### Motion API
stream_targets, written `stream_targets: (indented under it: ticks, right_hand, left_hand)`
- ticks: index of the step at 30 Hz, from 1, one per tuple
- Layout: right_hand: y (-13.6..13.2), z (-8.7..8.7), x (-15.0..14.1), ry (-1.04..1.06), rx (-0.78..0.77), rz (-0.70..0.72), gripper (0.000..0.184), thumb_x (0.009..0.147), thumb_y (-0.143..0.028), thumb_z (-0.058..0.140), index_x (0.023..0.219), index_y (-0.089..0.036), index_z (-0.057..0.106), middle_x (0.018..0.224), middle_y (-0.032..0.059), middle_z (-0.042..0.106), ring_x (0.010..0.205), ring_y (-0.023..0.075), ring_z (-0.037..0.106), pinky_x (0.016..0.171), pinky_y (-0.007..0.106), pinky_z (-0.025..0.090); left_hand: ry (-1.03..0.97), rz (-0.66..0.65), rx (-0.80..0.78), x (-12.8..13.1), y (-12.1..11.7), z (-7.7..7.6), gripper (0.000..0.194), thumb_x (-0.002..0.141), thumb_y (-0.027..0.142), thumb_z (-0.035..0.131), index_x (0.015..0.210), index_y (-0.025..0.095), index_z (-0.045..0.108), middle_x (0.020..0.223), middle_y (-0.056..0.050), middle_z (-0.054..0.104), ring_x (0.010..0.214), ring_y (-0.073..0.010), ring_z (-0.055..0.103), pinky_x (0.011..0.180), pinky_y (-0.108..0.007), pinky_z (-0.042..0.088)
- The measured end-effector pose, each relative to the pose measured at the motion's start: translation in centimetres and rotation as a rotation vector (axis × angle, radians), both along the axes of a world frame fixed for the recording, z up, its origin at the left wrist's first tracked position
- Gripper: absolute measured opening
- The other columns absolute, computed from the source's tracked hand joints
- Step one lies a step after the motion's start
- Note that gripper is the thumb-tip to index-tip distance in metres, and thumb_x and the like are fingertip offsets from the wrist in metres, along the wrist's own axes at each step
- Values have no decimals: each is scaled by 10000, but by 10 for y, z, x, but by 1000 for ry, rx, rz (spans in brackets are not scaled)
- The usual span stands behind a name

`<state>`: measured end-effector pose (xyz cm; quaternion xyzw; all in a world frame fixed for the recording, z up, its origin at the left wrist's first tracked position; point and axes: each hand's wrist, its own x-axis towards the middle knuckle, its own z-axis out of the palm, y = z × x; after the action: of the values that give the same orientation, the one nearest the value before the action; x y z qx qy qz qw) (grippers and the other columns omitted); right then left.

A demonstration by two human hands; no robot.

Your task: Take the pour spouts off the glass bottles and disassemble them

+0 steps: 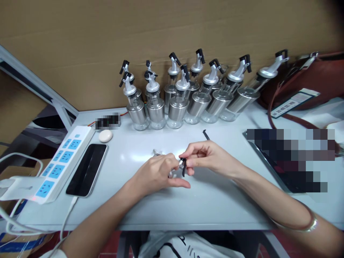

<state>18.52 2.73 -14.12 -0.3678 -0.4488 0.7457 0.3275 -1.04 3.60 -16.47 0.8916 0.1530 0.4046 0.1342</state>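
Observation:
My left hand (158, 172) is closed around a silver pour spout (181, 164), most of it hidden under the fingers and palm. At the spout's tip, my right hand (200, 156) pinches a small black flip cap (184, 168) between thumb and fingers. Both hands meet low over the middle of the table. Just beyond the right hand lies a thin black hooked piece (206, 134). Behind the hands stand several glass oil bottles (177, 109) with steel sleeves and silver spouts topped by black flip caps.
A white power strip (57, 161), a phone (87, 170) on a charging cable and a round white case (105, 135) lie at the left. On the right are a dark tablet-like device (268, 157) and a brown bag (322, 75). A cardboard panel (161, 28) backs the table (215, 211).

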Motion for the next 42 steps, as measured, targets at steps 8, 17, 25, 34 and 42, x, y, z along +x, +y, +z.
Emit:
stream_targets:
  ticks: [8,17,25,34,42]
  right_hand:
    - [-2,2,-1,-36,-12,14,249,608,-252,810,716,-137,618,562,-2,673,504,108,633,511,206,489]
    - [-4,-4,-3,-19,4,-18,309,565,-256,832,699,-147,576,593,-18,662,497,102,619,486,200,482]
    - [-7,-2,-4,-21,76,23,252,682,-272,767,852,-148,629,711,-8,653,621,84,595,605,204,463]
    - [-3,10,-5,8,431,-306,163,788,-351,670,823,-199,619,1001,32,629,983,159,579,881,314,443]
    - [38,80,33,-134,757,-715,176,834,-287,545,698,-204,471,592,-51,508,535,110,575,523,246,430]
  left_hand:
    - [-48,-17,-64,4,-4,-5,298,875,448,501,860,212,320,655,44,482,492,-60,466,472,-155,356]
    - [-15,-14,-127,4,-7,-5,346,833,458,563,773,200,340,667,30,509,518,-61,476,477,-166,366]
    - [-107,41,-8,6,-4,1,438,798,621,475,771,194,380,636,8,542,512,-93,523,478,-196,403]
    - [-169,2,-61,2,-1,-1,422,890,480,464,1191,231,304,1216,-179,522,1121,-234,556,795,-370,523]
    - [-140,252,168,2,-7,9,153,848,150,535,798,192,397,618,30,503,549,-96,460,521,-214,368]
